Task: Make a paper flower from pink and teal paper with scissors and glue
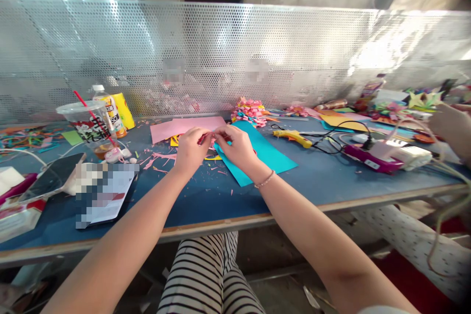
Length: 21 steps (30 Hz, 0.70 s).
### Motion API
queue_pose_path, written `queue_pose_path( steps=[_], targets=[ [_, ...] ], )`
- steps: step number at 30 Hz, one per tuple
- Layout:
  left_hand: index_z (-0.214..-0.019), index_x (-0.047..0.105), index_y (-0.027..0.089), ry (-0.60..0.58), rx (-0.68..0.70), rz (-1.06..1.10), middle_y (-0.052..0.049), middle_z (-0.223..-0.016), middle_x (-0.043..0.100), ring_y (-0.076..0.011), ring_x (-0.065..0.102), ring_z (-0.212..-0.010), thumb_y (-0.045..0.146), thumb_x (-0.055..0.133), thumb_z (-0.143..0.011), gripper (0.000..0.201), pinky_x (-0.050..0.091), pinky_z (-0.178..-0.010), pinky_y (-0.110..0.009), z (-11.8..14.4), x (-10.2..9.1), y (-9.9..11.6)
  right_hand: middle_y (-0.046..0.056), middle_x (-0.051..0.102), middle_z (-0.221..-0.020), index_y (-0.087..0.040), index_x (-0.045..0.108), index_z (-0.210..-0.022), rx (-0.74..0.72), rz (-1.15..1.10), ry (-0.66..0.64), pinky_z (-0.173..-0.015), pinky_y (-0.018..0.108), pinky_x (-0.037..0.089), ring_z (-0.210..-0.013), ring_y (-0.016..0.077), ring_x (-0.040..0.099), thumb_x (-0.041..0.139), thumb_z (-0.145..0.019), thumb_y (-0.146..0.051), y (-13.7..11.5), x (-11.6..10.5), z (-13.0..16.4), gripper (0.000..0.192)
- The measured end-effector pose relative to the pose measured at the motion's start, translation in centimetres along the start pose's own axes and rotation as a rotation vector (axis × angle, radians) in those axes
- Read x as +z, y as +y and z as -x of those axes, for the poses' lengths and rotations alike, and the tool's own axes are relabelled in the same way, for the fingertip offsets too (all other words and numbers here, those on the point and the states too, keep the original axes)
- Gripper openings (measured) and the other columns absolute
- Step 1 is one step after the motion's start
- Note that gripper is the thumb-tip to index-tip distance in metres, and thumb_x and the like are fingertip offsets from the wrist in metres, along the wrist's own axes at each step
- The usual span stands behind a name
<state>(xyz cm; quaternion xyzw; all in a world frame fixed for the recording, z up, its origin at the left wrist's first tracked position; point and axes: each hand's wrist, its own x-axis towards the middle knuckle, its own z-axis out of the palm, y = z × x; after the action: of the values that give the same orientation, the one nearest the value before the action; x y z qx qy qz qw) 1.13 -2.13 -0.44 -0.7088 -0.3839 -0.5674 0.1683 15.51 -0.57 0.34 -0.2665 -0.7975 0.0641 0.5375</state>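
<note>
Close together above the table, my left hand and my right hand meet at the fingertips. Both are closed in a pinch around a small piece of pink paper, mostly hidden by the fingers. A blue paper sheet lies under and beside my right hand. Behind my left hand rests a pink paper sheet. Thin pink paper scraps are scattered left of my hands. Yellow pieces show partly beneath them, their kind unclear. A bundle of pink and yellow curled paper stands behind the blue sheet.
A yellow glue gun lies at right with its cord near a purple power strip. At left are a plastic cup with a straw, a bottle and a propped phone. A perforated panel stands behind. Another person's hand is far right.
</note>
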Motion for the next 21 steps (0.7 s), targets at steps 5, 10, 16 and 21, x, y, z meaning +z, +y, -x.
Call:
queue_pose_path(
  steps=[5,10,16,21],
  targets=[
    [-0.073,0.064,0.018,0.008,0.003,-0.009,-0.002,-0.067,0.064,-0.0121,0.056,-0.061,0.015,0.054,-0.076,0.010,0.044,-0.059,-0.024,0.02,0.10,-0.13,0.005,0.062,-0.079,-0.019,0.062,-0.085,-0.032,0.025,-0.023,-0.066,0.027,0.046,-0.071,0.0148,0.057,0.047,-0.082,-0.020,0.11,0.00,0.08,0.015],
    [-0.074,0.063,0.018,-0.003,-0.008,-0.011,-0.001,-0.068,0.064,-0.0120,0.056,-0.062,0.013,0.054,-0.075,0.011,0.045,-0.061,-0.024,0.08,0.16,-0.21,0.005,0.061,-0.080,-0.019,0.061,-0.086,-0.066,0.071,-0.033,-0.067,0.027,0.045,-0.073,0.0152,0.056,0.046,-0.083,-0.019,0.12,-0.04,0.13,0.015],
    [-0.074,0.063,0.018,-0.028,-0.003,-0.018,-0.002,-0.068,0.064,-0.0129,0.057,-0.064,0.012,0.054,-0.075,0.011,0.045,-0.063,-0.025,0.06,0.14,-0.17,0.006,0.061,-0.081,-0.018,0.061,-0.086,-0.105,0.094,-0.050,-0.067,0.026,0.045,-0.073,0.0153,0.056,0.044,-0.084,-0.017,-0.04,-0.09,0.14,0.017],
    [-0.073,0.064,0.017,-0.053,-0.014,-0.022,-0.002,-0.066,0.063,-0.0128,0.056,-0.061,0.013,0.054,-0.075,0.011,0.044,-0.060,-0.025,0.05,0.10,-0.10,0.006,0.060,-0.081,-0.018,0.060,-0.086,-0.109,0.100,-0.083,-0.068,0.026,0.044,-0.073,0.0152,0.054,0.042,-0.084,-0.015,0.00,-0.15,0.11,0.019]
  ],
)
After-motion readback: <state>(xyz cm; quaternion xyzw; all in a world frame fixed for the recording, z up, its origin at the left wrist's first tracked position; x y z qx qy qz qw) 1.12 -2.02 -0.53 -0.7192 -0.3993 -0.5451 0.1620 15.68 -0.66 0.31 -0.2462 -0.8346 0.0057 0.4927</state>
